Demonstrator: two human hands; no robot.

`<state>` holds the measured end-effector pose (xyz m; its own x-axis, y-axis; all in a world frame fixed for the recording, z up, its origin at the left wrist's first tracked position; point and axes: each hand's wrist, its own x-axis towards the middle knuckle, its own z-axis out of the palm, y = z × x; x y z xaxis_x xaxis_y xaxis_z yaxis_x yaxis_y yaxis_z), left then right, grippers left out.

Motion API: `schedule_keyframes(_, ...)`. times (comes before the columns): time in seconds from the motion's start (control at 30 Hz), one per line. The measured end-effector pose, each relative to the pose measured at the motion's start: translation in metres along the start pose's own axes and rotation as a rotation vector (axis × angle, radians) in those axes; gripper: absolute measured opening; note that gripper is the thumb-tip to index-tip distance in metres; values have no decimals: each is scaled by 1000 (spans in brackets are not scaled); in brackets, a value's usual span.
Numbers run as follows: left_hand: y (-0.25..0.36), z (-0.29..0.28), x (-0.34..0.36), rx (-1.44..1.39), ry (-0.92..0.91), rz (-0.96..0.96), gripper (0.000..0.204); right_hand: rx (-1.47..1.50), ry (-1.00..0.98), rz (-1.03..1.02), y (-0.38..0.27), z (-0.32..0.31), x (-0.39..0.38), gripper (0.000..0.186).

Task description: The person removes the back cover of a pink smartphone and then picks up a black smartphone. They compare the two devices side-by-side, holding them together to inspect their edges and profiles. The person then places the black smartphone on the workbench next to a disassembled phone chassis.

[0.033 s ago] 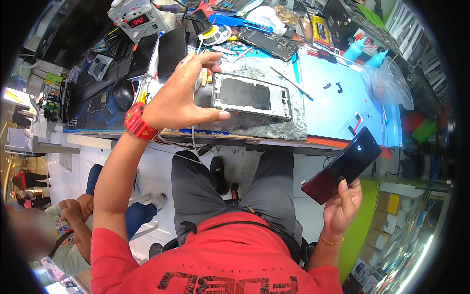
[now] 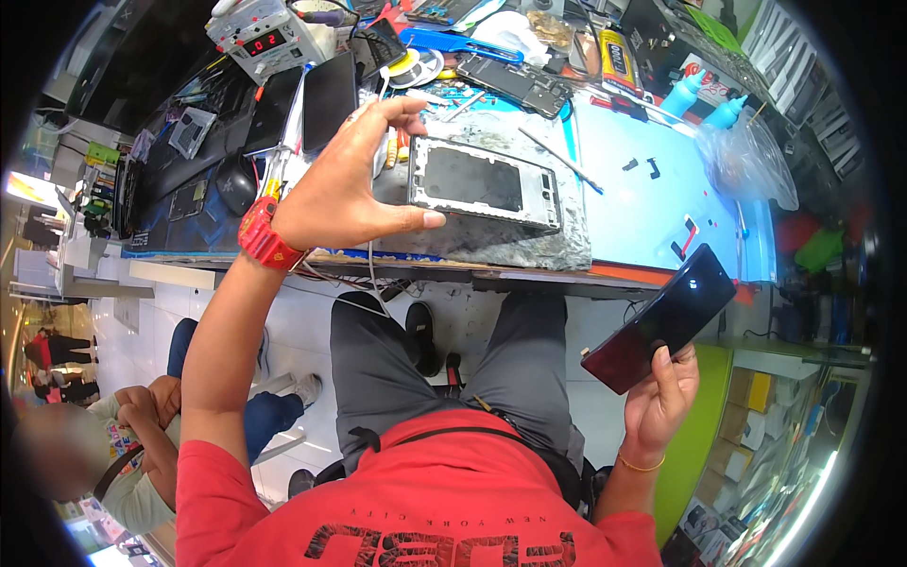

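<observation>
My left hand (image 2: 331, 189), wearing a red wristwatch, reaches over the bench. Its thumb and fingers are curved around the left end of a phone frame (image 2: 472, 180), which has a pale metal surround and a dark recess in the middle. The frame tilts over a grey, stained work mat (image 2: 567, 241), with a shadow below it. At the lower right, off the bench edge, my right hand (image 2: 657, 402) is closed on a glossy dark phone screen (image 2: 657, 321). A small tab sticks out at the screen's lower left corner. The fingers behind it are hidden.
Behind the frame lie an opened phone (image 2: 515, 85), a blue tool (image 2: 463, 42) and a thin stick (image 2: 562, 161). Two blue bottles (image 2: 682, 94) and a plastic bag (image 2: 751, 170) stand right. A power supply (image 2: 265, 38) stands far left. A seated person (image 2: 132, 435) is at lower left.
The reading on the power supply's red display has changed. Both hands, the phone frame and the phone screen stay practically where they were.
</observation>
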<state>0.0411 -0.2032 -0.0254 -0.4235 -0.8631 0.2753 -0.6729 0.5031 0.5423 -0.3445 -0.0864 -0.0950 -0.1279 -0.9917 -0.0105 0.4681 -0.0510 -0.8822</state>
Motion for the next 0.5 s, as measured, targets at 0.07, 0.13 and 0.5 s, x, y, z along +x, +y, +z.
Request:
schedule_keyframes(0.07,3,2,10,-168,60,20,99,0,11,0,-1,-3,1,22)
schedule_keyframes(0.13,9,2,20,-207,75,49,99,5,12,-6,-3,-4,2,22)
schedule_keyframes(0.5,27,32,63,-603,174,194,96,12,68,-29,-5,-16,3,21)
